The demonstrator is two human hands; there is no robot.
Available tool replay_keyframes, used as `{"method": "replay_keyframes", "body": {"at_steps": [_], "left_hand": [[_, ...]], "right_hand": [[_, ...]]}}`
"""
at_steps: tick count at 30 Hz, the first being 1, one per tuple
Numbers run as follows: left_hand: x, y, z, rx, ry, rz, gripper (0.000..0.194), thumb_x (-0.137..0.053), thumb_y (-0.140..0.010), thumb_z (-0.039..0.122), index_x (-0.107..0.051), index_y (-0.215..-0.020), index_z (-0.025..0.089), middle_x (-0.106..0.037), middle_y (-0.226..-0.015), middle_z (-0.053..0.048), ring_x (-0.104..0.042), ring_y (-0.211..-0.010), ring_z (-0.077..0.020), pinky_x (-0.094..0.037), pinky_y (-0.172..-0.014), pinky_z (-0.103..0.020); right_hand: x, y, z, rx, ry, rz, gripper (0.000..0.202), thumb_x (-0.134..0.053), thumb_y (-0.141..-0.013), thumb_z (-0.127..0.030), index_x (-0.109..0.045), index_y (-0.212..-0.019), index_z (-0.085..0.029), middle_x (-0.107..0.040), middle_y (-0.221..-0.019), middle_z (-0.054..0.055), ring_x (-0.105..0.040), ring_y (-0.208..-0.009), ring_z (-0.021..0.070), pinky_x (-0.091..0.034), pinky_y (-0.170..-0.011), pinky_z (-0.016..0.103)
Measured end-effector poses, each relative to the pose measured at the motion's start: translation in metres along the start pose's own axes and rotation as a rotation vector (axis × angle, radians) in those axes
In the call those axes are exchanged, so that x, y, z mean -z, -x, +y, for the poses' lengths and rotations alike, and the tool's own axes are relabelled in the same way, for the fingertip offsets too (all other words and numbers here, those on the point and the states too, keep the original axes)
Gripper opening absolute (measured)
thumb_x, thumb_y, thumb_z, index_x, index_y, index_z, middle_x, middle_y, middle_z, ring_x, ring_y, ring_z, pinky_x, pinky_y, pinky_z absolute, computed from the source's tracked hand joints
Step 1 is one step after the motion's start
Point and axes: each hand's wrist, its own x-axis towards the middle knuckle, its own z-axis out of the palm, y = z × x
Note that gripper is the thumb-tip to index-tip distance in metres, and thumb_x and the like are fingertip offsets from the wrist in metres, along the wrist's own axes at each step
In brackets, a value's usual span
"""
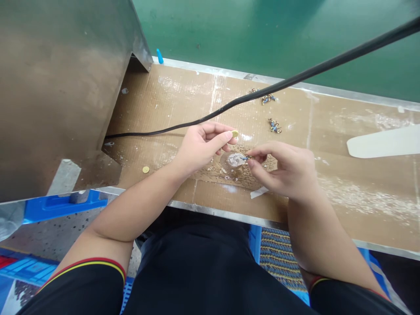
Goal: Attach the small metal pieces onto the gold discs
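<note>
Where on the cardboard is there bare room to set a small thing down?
Mostly bare: between the loose metal parts and broad white strip; above the cable, right of the metal housing. Crowded: around the clear round piece, between left hand and right hand.

A green panel (229, 39) runs behind the counter (216, 213), which is covered in brown cardboard (183, 96) and edged in metal; a metal housing (59, 96) stands at the left; below show a speckled grey floor (49, 238) and blue plastic crates (255, 238); pale light glints off the cardboard.
</note>
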Motion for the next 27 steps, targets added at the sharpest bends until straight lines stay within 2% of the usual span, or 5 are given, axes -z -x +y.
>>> {"method": "replay_keyframes", "body": {"at_steps": [3,7,12,17,27], "left_hand": [[0.0,0.0,-0.001,-0.003,0.03,-0.003,0.02,-0.075,-0.088,0.027,-0.073,-0.1,0.01,-0.076,-0.089,-0.009,-0.07,-0.071,-0.0099,-0.054,-0.062,-0.016],[0.0,0.0,-0.002,0.024,0.086,-0.002,0.025,-0.079,-0.084,0.029,-0.072,-0.097,0.009,-0.076,-0.089,-0.011,-0.071,-0.07,-0.0114,-0.057,-0.063,-0.018],[-0.001,0.001,-0.002,0.09,0.161,-0.004,0.032,-0.086,-0.077,0.033,-0.071,-0.094,0.009,-0.076,-0.088,-0.012,-0.072,-0.07,-0.0132,-0.059,-0.063,-0.02],[-0.005,0.003,0.001,0.12,0.176,-0.016,0.039,-0.09,-0.072,0.039,-0.071,-0.09,0.01,-0.076,-0.09,-0.013,-0.071,-0.069,-0.0128,-0.059,-0.064,-0.02],[-0.006,0.007,0.0,0.05,0.108,-0.014,0.034,-0.089,-0.076,0.043,-0.079,-0.09,0.013,-0.076,-0.088,-0.011,-0.072,-0.073,-0.0123,-0.061,-0.07,-0.019]], "right_hand": [[-0.003,0.002,-0.001,-0.018,-0.026,0.073,0.002,-0.063,-0.091,-0.019,-0.063,-0.092,-0.021,-0.066,-0.08,0.0,-0.063,-0.066,0.0123,-0.055,-0.062,0.026],[-0.005,0.002,-0.005,-0.061,-0.07,0.363,0.004,-0.061,-0.089,-0.018,-0.06,-0.092,-0.021,-0.062,-0.08,0.002,-0.062,-0.069,0.014,-0.052,-0.062,0.027],[-0.002,-0.003,-0.013,-0.111,-0.071,0.156,0.007,-0.058,-0.091,-0.014,-0.064,-0.092,-0.019,-0.062,-0.075,-0.001,-0.057,-0.06,0.0098,-0.049,-0.057,0.023],[-0.012,-0.006,-0.019,-0.095,-0.147,0.29,0.007,-0.067,-0.095,-0.016,-0.069,-0.1,-0.02,-0.071,-0.091,0.002,-0.069,-0.077,0.0131,-0.059,-0.068,0.025],[-0.027,-0.01,-0.021,-0.032,-0.171,0.336,0.017,-0.065,-0.097,-0.011,-0.071,-0.11,-0.021,-0.074,-0.107,0.002,-0.074,-0.099,0.0156,-0.067,-0.086,0.027]]}}
